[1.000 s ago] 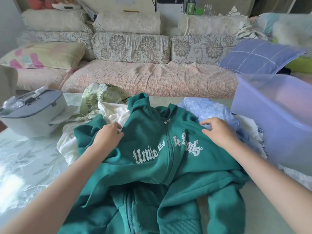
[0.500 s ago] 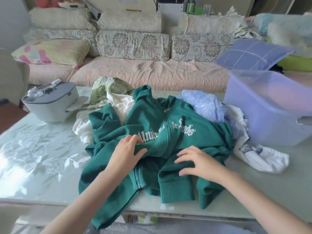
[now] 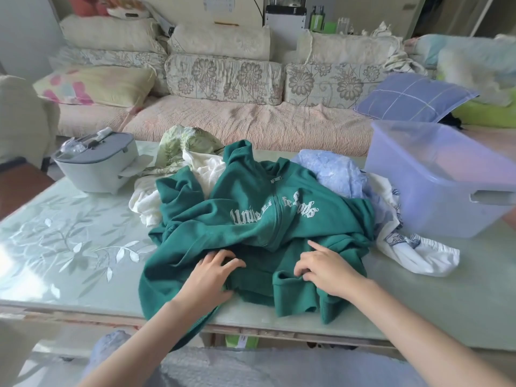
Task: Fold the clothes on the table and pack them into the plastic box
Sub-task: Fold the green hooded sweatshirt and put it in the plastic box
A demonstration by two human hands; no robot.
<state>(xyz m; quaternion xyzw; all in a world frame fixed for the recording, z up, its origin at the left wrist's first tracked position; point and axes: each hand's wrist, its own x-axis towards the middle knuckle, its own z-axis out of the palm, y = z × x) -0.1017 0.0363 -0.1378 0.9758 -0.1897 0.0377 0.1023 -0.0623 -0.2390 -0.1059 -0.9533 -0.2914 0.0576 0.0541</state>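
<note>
A green hoodie (image 3: 265, 219) lies crumpled in the middle of the table (image 3: 69, 233), zip front up and white lettering across its chest. Its lower part hangs over the near edge at 6 o'clock.

The left hand (image 3: 212, 275) sits on the hoodie's lower front at about 7 o'clock from the lettering. Its fingers curl into a fold of the fabric, with the thumb closing from below, so it grasps the cloth. The right hand (image 3: 326, 269), at about 5 o'clock from the lettering, pinches the fabric just above a ribbed cuff with its bent fingers while the index finger points straight out over the cloth.

The plastic box (image 3: 435, 174), translucent and lilac, stands on the table at 2 o'clock from the hoodie, well apart from both hands. A light blue garment (image 3: 332, 169) lies at 1 o'clock, partly under the hoodie's shoulder. A white printed cloth (image 3: 418, 250) trails at 3 o'clock, between hoodie and box. A cream garment (image 3: 206, 166) and a leaf-patterned green one (image 3: 178, 143) are bunched at 11 o'clock. A grey appliance (image 3: 95, 166) stands at 10 o'clock, and a sofa (image 3: 237, 121) runs along behind the table at 12 o'clock.
</note>
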